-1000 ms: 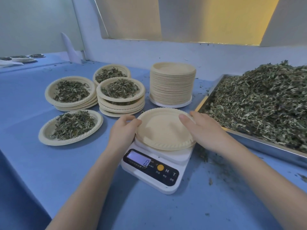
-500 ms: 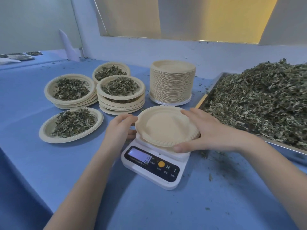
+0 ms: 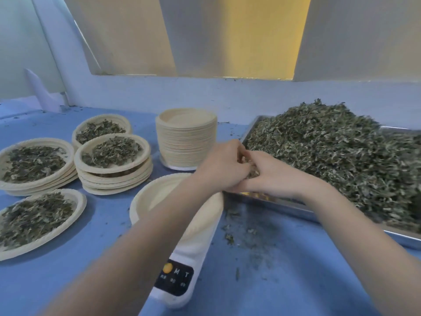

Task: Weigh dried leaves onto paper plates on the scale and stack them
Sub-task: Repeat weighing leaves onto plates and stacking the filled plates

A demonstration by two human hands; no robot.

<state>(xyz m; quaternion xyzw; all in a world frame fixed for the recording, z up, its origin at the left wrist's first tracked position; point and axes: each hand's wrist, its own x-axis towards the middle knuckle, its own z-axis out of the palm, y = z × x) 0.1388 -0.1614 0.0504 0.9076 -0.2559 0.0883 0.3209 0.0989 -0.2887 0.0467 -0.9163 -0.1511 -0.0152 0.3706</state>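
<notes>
A: Where are the leaves?
B: Heaped in a metal tray [image 3: 282, 202] at the right of the blue table [image 3: 284, 281]; the leaf pile [image 3: 337, 156] fills it; both hands meet at its near left corner.

A: And the grip?
B: The left hand [image 3: 224, 166] and right hand [image 3: 270, 173] press together, fingers curled round a small clump of leaves [image 3: 249, 166] between them; the clump is mostly hidden by the fingers.

A: The plate being filled?
B: An empty plate [image 3: 150, 197] sits on the white scale [image 3: 182, 277], just left of the tray; the left forearm crosses over it and hides the display; an orange button and the letters M and T show on the dark panel.

A: What lies beyond?
B: A tall stack of empty plates [image 3: 186, 140] stands behind the scale; to the left, three stacks of filled plates [image 3: 112, 165] and a single filled plate [image 3: 37, 218] nearer the front; leaf crumbs [image 3: 245, 233] dot the table between scale and tray.
</notes>
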